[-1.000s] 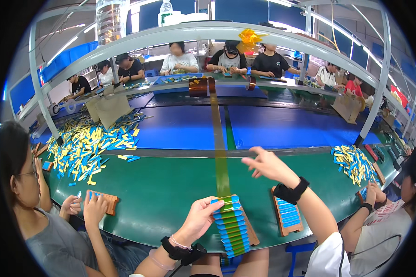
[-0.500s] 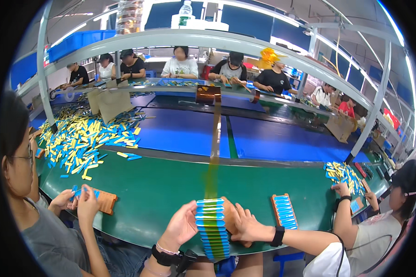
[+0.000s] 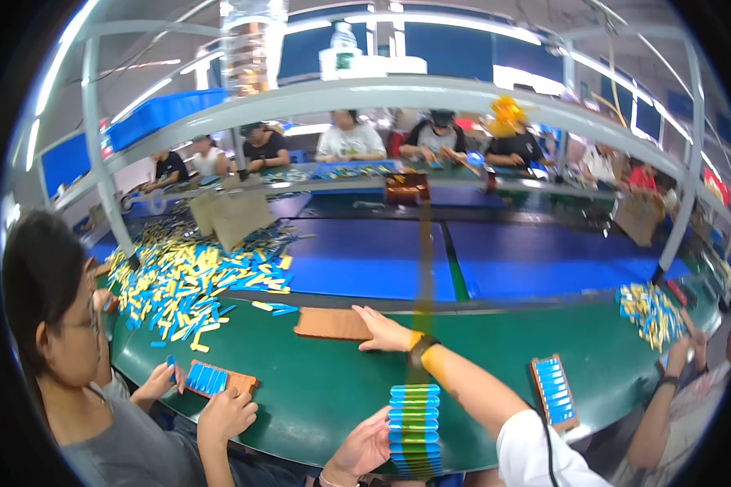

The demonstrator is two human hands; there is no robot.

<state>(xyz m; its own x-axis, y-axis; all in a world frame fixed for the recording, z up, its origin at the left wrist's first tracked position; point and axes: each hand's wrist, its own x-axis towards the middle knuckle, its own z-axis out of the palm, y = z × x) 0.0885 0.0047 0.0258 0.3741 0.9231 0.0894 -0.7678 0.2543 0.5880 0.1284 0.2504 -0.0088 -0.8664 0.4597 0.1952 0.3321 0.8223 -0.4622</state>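
Note:
My left hand grips the side of a row of blue strips, laid side by side and joined by a band of yellowish clear tape. The row hangs at the table's near edge. My right arm reaches across, and my right hand has its thumb and fingers around the right end of a brown grooved tray, with no strips visible on it. The tray lies toward the green table's far side. From a tape roll above, the amber tape runs down behind my right wrist to the row.
A heap of blue and yellow strips lies at left, a smaller heap at right. Beside me, a co-worker's hands fill a brown tray. Another filled tray sits right. A metal frame spans above.
My right hand has carried the brown tray away from the taped row, forward and left. The row stays in my left hand, lower in view. The whole view has shifted.

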